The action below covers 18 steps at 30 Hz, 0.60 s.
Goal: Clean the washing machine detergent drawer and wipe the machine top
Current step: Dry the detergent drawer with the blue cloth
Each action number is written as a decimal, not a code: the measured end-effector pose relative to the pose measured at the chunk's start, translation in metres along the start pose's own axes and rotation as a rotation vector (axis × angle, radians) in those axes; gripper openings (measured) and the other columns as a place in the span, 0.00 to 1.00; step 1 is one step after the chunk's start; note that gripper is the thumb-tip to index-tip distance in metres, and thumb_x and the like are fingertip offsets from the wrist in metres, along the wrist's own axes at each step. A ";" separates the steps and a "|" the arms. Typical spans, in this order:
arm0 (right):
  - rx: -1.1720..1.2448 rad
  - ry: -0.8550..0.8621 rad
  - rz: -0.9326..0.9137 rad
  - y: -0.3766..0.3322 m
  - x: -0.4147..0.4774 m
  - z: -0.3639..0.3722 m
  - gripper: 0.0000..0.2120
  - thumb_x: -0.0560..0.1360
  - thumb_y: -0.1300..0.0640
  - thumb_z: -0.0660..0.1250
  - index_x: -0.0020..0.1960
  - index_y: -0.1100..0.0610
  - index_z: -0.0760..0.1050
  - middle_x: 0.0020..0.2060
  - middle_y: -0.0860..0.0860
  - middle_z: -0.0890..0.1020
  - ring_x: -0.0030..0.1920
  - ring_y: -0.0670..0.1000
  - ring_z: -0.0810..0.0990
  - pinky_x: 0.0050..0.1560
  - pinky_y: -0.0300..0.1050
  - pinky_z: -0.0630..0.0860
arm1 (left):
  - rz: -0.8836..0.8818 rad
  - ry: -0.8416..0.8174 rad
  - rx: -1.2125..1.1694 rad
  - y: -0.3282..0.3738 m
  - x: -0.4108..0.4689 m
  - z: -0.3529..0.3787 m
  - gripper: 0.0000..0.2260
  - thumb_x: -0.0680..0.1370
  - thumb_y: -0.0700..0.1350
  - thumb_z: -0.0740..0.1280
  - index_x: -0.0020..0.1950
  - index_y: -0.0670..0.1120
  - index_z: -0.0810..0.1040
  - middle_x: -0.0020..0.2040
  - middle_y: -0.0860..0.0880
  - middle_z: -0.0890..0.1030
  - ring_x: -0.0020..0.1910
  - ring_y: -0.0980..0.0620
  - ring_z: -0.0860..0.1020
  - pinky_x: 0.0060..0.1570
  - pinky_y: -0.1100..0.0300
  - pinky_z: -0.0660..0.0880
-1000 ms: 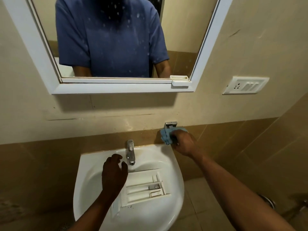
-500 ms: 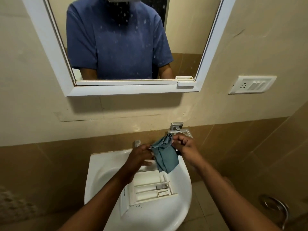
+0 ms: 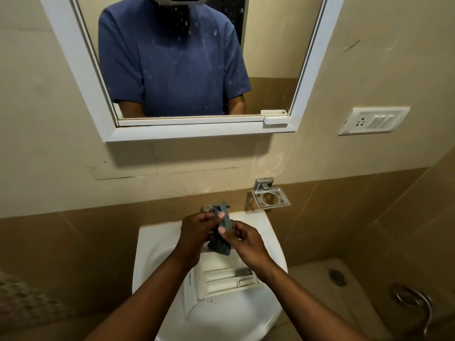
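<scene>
Beige bathroom wall, white-framed mirror and white washbasin, with a blue-grey cloth held in both hands above the detergent drawer.

Down in the bowl of the washbasin the white detergent drawer lies flat with its compartments facing up, its front panel towards the left, and dark specks dot the basin just below it. Above the drawer's far end, the left hand has its fingers curled and its thumb pressed on the upper part of the bunched cloth. The right hand pinches the cloth lower down between thumb and forefinger, its other fingers loosely curled. The cloth hangs between the two hands, clear of the drawer. Behind them a chrome tap is mostly hidden. A chrome holder sits on the wall to the right, and a white switch plate sits higher up.
</scene>
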State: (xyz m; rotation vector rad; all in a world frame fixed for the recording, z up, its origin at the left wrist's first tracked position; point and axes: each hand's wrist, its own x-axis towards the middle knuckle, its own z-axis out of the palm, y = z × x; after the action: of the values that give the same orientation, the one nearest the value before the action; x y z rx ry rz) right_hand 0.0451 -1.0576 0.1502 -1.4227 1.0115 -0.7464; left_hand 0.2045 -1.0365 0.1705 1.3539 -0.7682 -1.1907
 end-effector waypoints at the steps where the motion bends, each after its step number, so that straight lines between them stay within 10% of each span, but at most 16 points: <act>1: -0.021 0.000 -0.009 0.000 0.001 0.001 0.20 0.74 0.40 0.74 0.60 0.50 0.82 0.54 0.48 0.86 0.57 0.50 0.85 0.61 0.53 0.82 | -0.008 -0.004 -0.018 0.000 -0.001 -0.001 0.09 0.75 0.46 0.76 0.50 0.40 0.87 0.48 0.40 0.87 0.51 0.37 0.85 0.53 0.42 0.82; 8: 0.093 0.063 0.019 -0.006 0.008 -0.017 0.13 0.84 0.52 0.64 0.58 0.57 0.83 0.50 0.54 0.88 0.54 0.56 0.86 0.54 0.51 0.83 | -0.064 0.037 -0.155 -0.004 0.001 -0.010 0.09 0.82 0.43 0.66 0.57 0.40 0.83 0.53 0.41 0.86 0.55 0.39 0.84 0.55 0.44 0.81; 12: 0.430 0.141 0.114 -0.002 0.015 -0.041 0.14 0.84 0.55 0.62 0.63 0.60 0.80 0.57 0.57 0.86 0.60 0.59 0.84 0.66 0.59 0.78 | -0.130 0.051 -0.290 -0.009 0.006 -0.019 0.11 0.84 0.43 0.63 0.61 0.38 0.79 0.58 0.36 0.83 0.56 0.36 0.82 0.59 0.36 0.78; 18: 0.093 0.068 0.254 -0.005 0.023 -0.045 0.32 0.75 0.27 0.63 0.59 0.52 0.84 0.53 0.52 0.87 0.55 0.53 0.86 0.59 0.54 0.82 | -0.261 0.107 -0.292 -0.023 0.000 0.002 0.11 0.84 0.43 0.63 0.58 0.35 0.78 0.44 0.38 0.83 0.36 0.45 0.83 0.37 0.52 0.81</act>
State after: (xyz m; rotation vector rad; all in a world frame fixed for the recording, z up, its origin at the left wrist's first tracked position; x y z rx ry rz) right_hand 0.0154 -1.0981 0.1575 -1.1694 1.1699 -0.6498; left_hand 0.1982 -1.0329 0.1486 1.2856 -0.3304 -1.3627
